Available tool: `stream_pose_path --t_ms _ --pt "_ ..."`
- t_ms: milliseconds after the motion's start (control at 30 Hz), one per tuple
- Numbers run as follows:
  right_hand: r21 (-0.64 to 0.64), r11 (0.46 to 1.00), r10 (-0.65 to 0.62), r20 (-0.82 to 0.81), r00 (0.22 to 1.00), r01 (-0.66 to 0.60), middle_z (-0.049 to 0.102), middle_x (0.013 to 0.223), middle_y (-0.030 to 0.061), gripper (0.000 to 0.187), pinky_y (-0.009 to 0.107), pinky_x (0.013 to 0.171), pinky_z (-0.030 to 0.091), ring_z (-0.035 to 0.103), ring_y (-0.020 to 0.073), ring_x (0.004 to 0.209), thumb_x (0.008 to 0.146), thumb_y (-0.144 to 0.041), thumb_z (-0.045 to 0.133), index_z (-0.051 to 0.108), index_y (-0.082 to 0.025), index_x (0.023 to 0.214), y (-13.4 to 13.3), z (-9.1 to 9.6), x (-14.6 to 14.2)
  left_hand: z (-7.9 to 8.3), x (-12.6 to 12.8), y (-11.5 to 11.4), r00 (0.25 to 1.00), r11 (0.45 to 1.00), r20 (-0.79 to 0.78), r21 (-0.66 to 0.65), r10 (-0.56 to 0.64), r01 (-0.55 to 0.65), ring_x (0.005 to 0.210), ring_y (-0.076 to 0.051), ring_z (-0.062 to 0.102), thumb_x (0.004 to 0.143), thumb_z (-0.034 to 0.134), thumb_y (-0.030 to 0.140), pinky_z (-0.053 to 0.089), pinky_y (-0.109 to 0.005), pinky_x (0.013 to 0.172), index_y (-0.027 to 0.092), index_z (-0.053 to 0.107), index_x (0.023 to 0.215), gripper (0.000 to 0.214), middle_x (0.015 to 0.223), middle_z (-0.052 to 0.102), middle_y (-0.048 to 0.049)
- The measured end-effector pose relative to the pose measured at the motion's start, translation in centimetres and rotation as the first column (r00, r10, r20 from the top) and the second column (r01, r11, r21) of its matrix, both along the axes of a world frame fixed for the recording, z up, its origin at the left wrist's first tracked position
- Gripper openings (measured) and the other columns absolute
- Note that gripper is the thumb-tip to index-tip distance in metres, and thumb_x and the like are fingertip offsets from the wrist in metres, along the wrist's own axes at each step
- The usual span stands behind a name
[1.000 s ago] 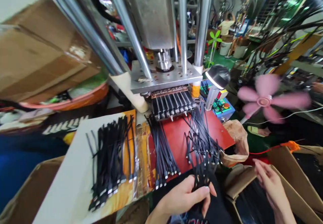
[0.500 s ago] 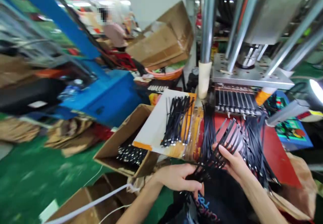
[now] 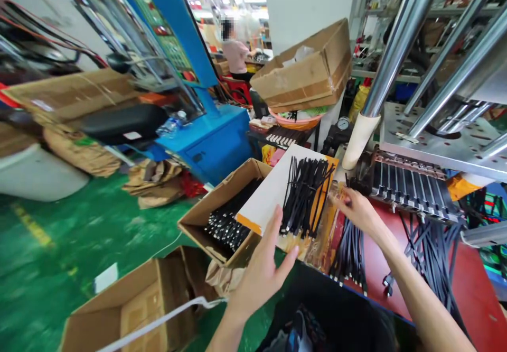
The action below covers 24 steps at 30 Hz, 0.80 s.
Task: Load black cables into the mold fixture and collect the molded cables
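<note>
My left hand (image 3: 264,267) is open with straight fingers, reaching up toward the near edge of a white and orange board (image 3: 268,193). A bundle of black cable ties (image 3: 304,196) lies on that board. My right hand (image 3: 356,209) reaches over the red table (image 3: 471,283), its fingers curled at the top end of another bundle of black ties (image 3: 350,249). What its fingertips grip is hidden. A third loose bundle of ties (image 3: 435,246) lies further right, below the mould tray (image 3: 412,188) of the press.
An open cardboard box (image 3: 214,220) with black ties stands left of the board, a second box (image 3: 130,304) below it on the green floor. The press's steel columns (image 3: 392,40) rise at right. A blue machine (image 3: 209,135) and a person stand at the back.
The view has swung left. The bundle both hands held now lies on the red table. My left hand has let go and opened; my right hand has moved up to the bundle's top end.
</note>
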State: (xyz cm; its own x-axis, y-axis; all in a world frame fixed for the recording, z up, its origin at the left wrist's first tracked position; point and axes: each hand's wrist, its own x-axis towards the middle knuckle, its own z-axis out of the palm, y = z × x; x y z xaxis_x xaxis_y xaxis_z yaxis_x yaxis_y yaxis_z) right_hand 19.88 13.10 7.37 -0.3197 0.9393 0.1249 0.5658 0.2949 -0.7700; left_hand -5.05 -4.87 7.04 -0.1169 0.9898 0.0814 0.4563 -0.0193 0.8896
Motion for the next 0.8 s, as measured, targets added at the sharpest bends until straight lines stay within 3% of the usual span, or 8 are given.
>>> stream_pose_path --t_ms 100,200,367,467,567,667,733,800 --pt "-0.003 0.994 -0.108 0.191 0.976 0.111 0.066 0.07 0.0031 0.045 0.035 0.06 0.044 0.065 0.0245 0.062 0.097 -0.064 0.057 0.063 -0.021 0.106 -9.2 -3.4 5.9 0.5 -0.1 -1.5 0.979 0.978 -0.025 -0.066 -0.202 0.2 0.155 -0.027 0.046 0.107 0.06 0.038 0.033 -0.045 0.133 0.037 0.046 0.161 0.056 0.166 0.052 -0.0025" --pt "0.025 0.983 -0.18 0.371 0.911 0.184 0.071 0.085 0.0081 0.033 0.036 0.062 0.043 0.07 0.0267 0.07 0.106 -0.053 0.045 0.056 -0.023 0.098 -16.0 -5.5 8.2 1.3 1.8 -0.9 0.924 0.915 0.133 -0.145 -0.359 0.376 0.133 -0.024 0.066 0.107 0.058 0.037 0.047 -0.041 0.122 0.029 0.063 0.143 0.037 0.139 0.073 -0.0051" --pt "-0.098 0.972 -0.164 0.362 0.918 0.212 0.069 0.078 0.0039 0.027 0.036 0.067 0.041 0.069 0.025 0.071 0.108 -0.037 0.041 0.057 -0.024 0.091 -17.3 -5.1 7.1 2.5 6.2 1.1 0.747 0.708 0.361 -0.263 -0.558 0.656 0.118 -0.022 0.075 0.104 0.063 0.033 0.055 -0.038 0.111 0.021 0.069 0.137 0.035 0.126 0.08 -0.0073" --pt "-0.179 0.95 -0.208 0.252 0.945 0.256 0.068 0.078 0.0024 0.026 0.033 0.067 0.041 0.065 0.0216 0.069 0.107 -0.037 0.044 0.059 -0.023 0.091 -17.9 -3.0 6.8 1.8 8.0 1.4 0.636 0.559 0.553 -0.33 -0.538 0.76 0.123 -0.026 0.073 0.102 0.069 0.036 0.055 -0.043 0.111 0.019 0.062 0.147 0.049 0.135 0.076 -0.0141" --pt "-0.399 0.914 -0.054 0.07 0.996 0.077 0.067 0.077 -0.0001 0.024 0.028 0.063 0.04 0.061 0.0172 0.067 0.106 -0.033 0.046 0.06 -0.023 0.089 -20.0 -0.7 7.1 0.4 10.1 1.5 0.541 0.645 0.824 -0.323 -0.168 0.692 0.129 -0.027 0.069 0.095 0.079 0.045 0.052 -0.044 0.114 0.02 0.06 0.148 0.062 0.139 0.072 -0.0164" --pt "-0.518 0.856 0.053 0.06 0.997 -0.014 0.066 0.072 -0.0009 0.03 0.027 0.059 0.037 0.059 0.0164 0.064 0.105 -0.037 0.052 0.061 -0.023 0.081 -21.2 -0.1 8.0 -0.4 12.4 1.9 0.373 0.753 0.913 -0.361 0.165 0.55 0.091 -0.017 0.075 0.093 0.082 0.046 0.057 -0.031 0.091 0.016 0.07 0.131 0.05 0.098 0.077 -0.0059" --pt "-0.41 0.883 -0.132 0.251 0.959 0.229 0.066 0.072 0.0019 0.035 0.029 0.06 0.036 0.06 0.0186 0.064 0.105 -0.047 0.055 0.06 -0.022 0.081 -20.7 -1.0 8.5 -0.5 13.4 2.2 0.398 0.759 0.908 -0.351 0.133 0.548 0.068 -0.012 0.067 0.096 0.078 0.047 0.054 -0.025 0.076 0.014 0.073 0.117 0.04 0.072 0.067 0.0017" --pt "-0.219 0.86 -0.343 0.421 0.84 0.461 0.067 0.076 0.006 0.037 0.032 0.063 0.033 0.061 0.0213 0.066 0.106 -0.051 0.052 0.058 -0.022 0.084 -19.8 -2.3 8.9 -0.4 13.8 2.6 0.513 0.754 0.858 -0.316 -0.032 0.576 0.063 -0.011 0.066 0.1 0.073 0.052 0.053 -0.025 0.074 0.013 0.073 0.109 0.04 0.065 0.066 0.0022"
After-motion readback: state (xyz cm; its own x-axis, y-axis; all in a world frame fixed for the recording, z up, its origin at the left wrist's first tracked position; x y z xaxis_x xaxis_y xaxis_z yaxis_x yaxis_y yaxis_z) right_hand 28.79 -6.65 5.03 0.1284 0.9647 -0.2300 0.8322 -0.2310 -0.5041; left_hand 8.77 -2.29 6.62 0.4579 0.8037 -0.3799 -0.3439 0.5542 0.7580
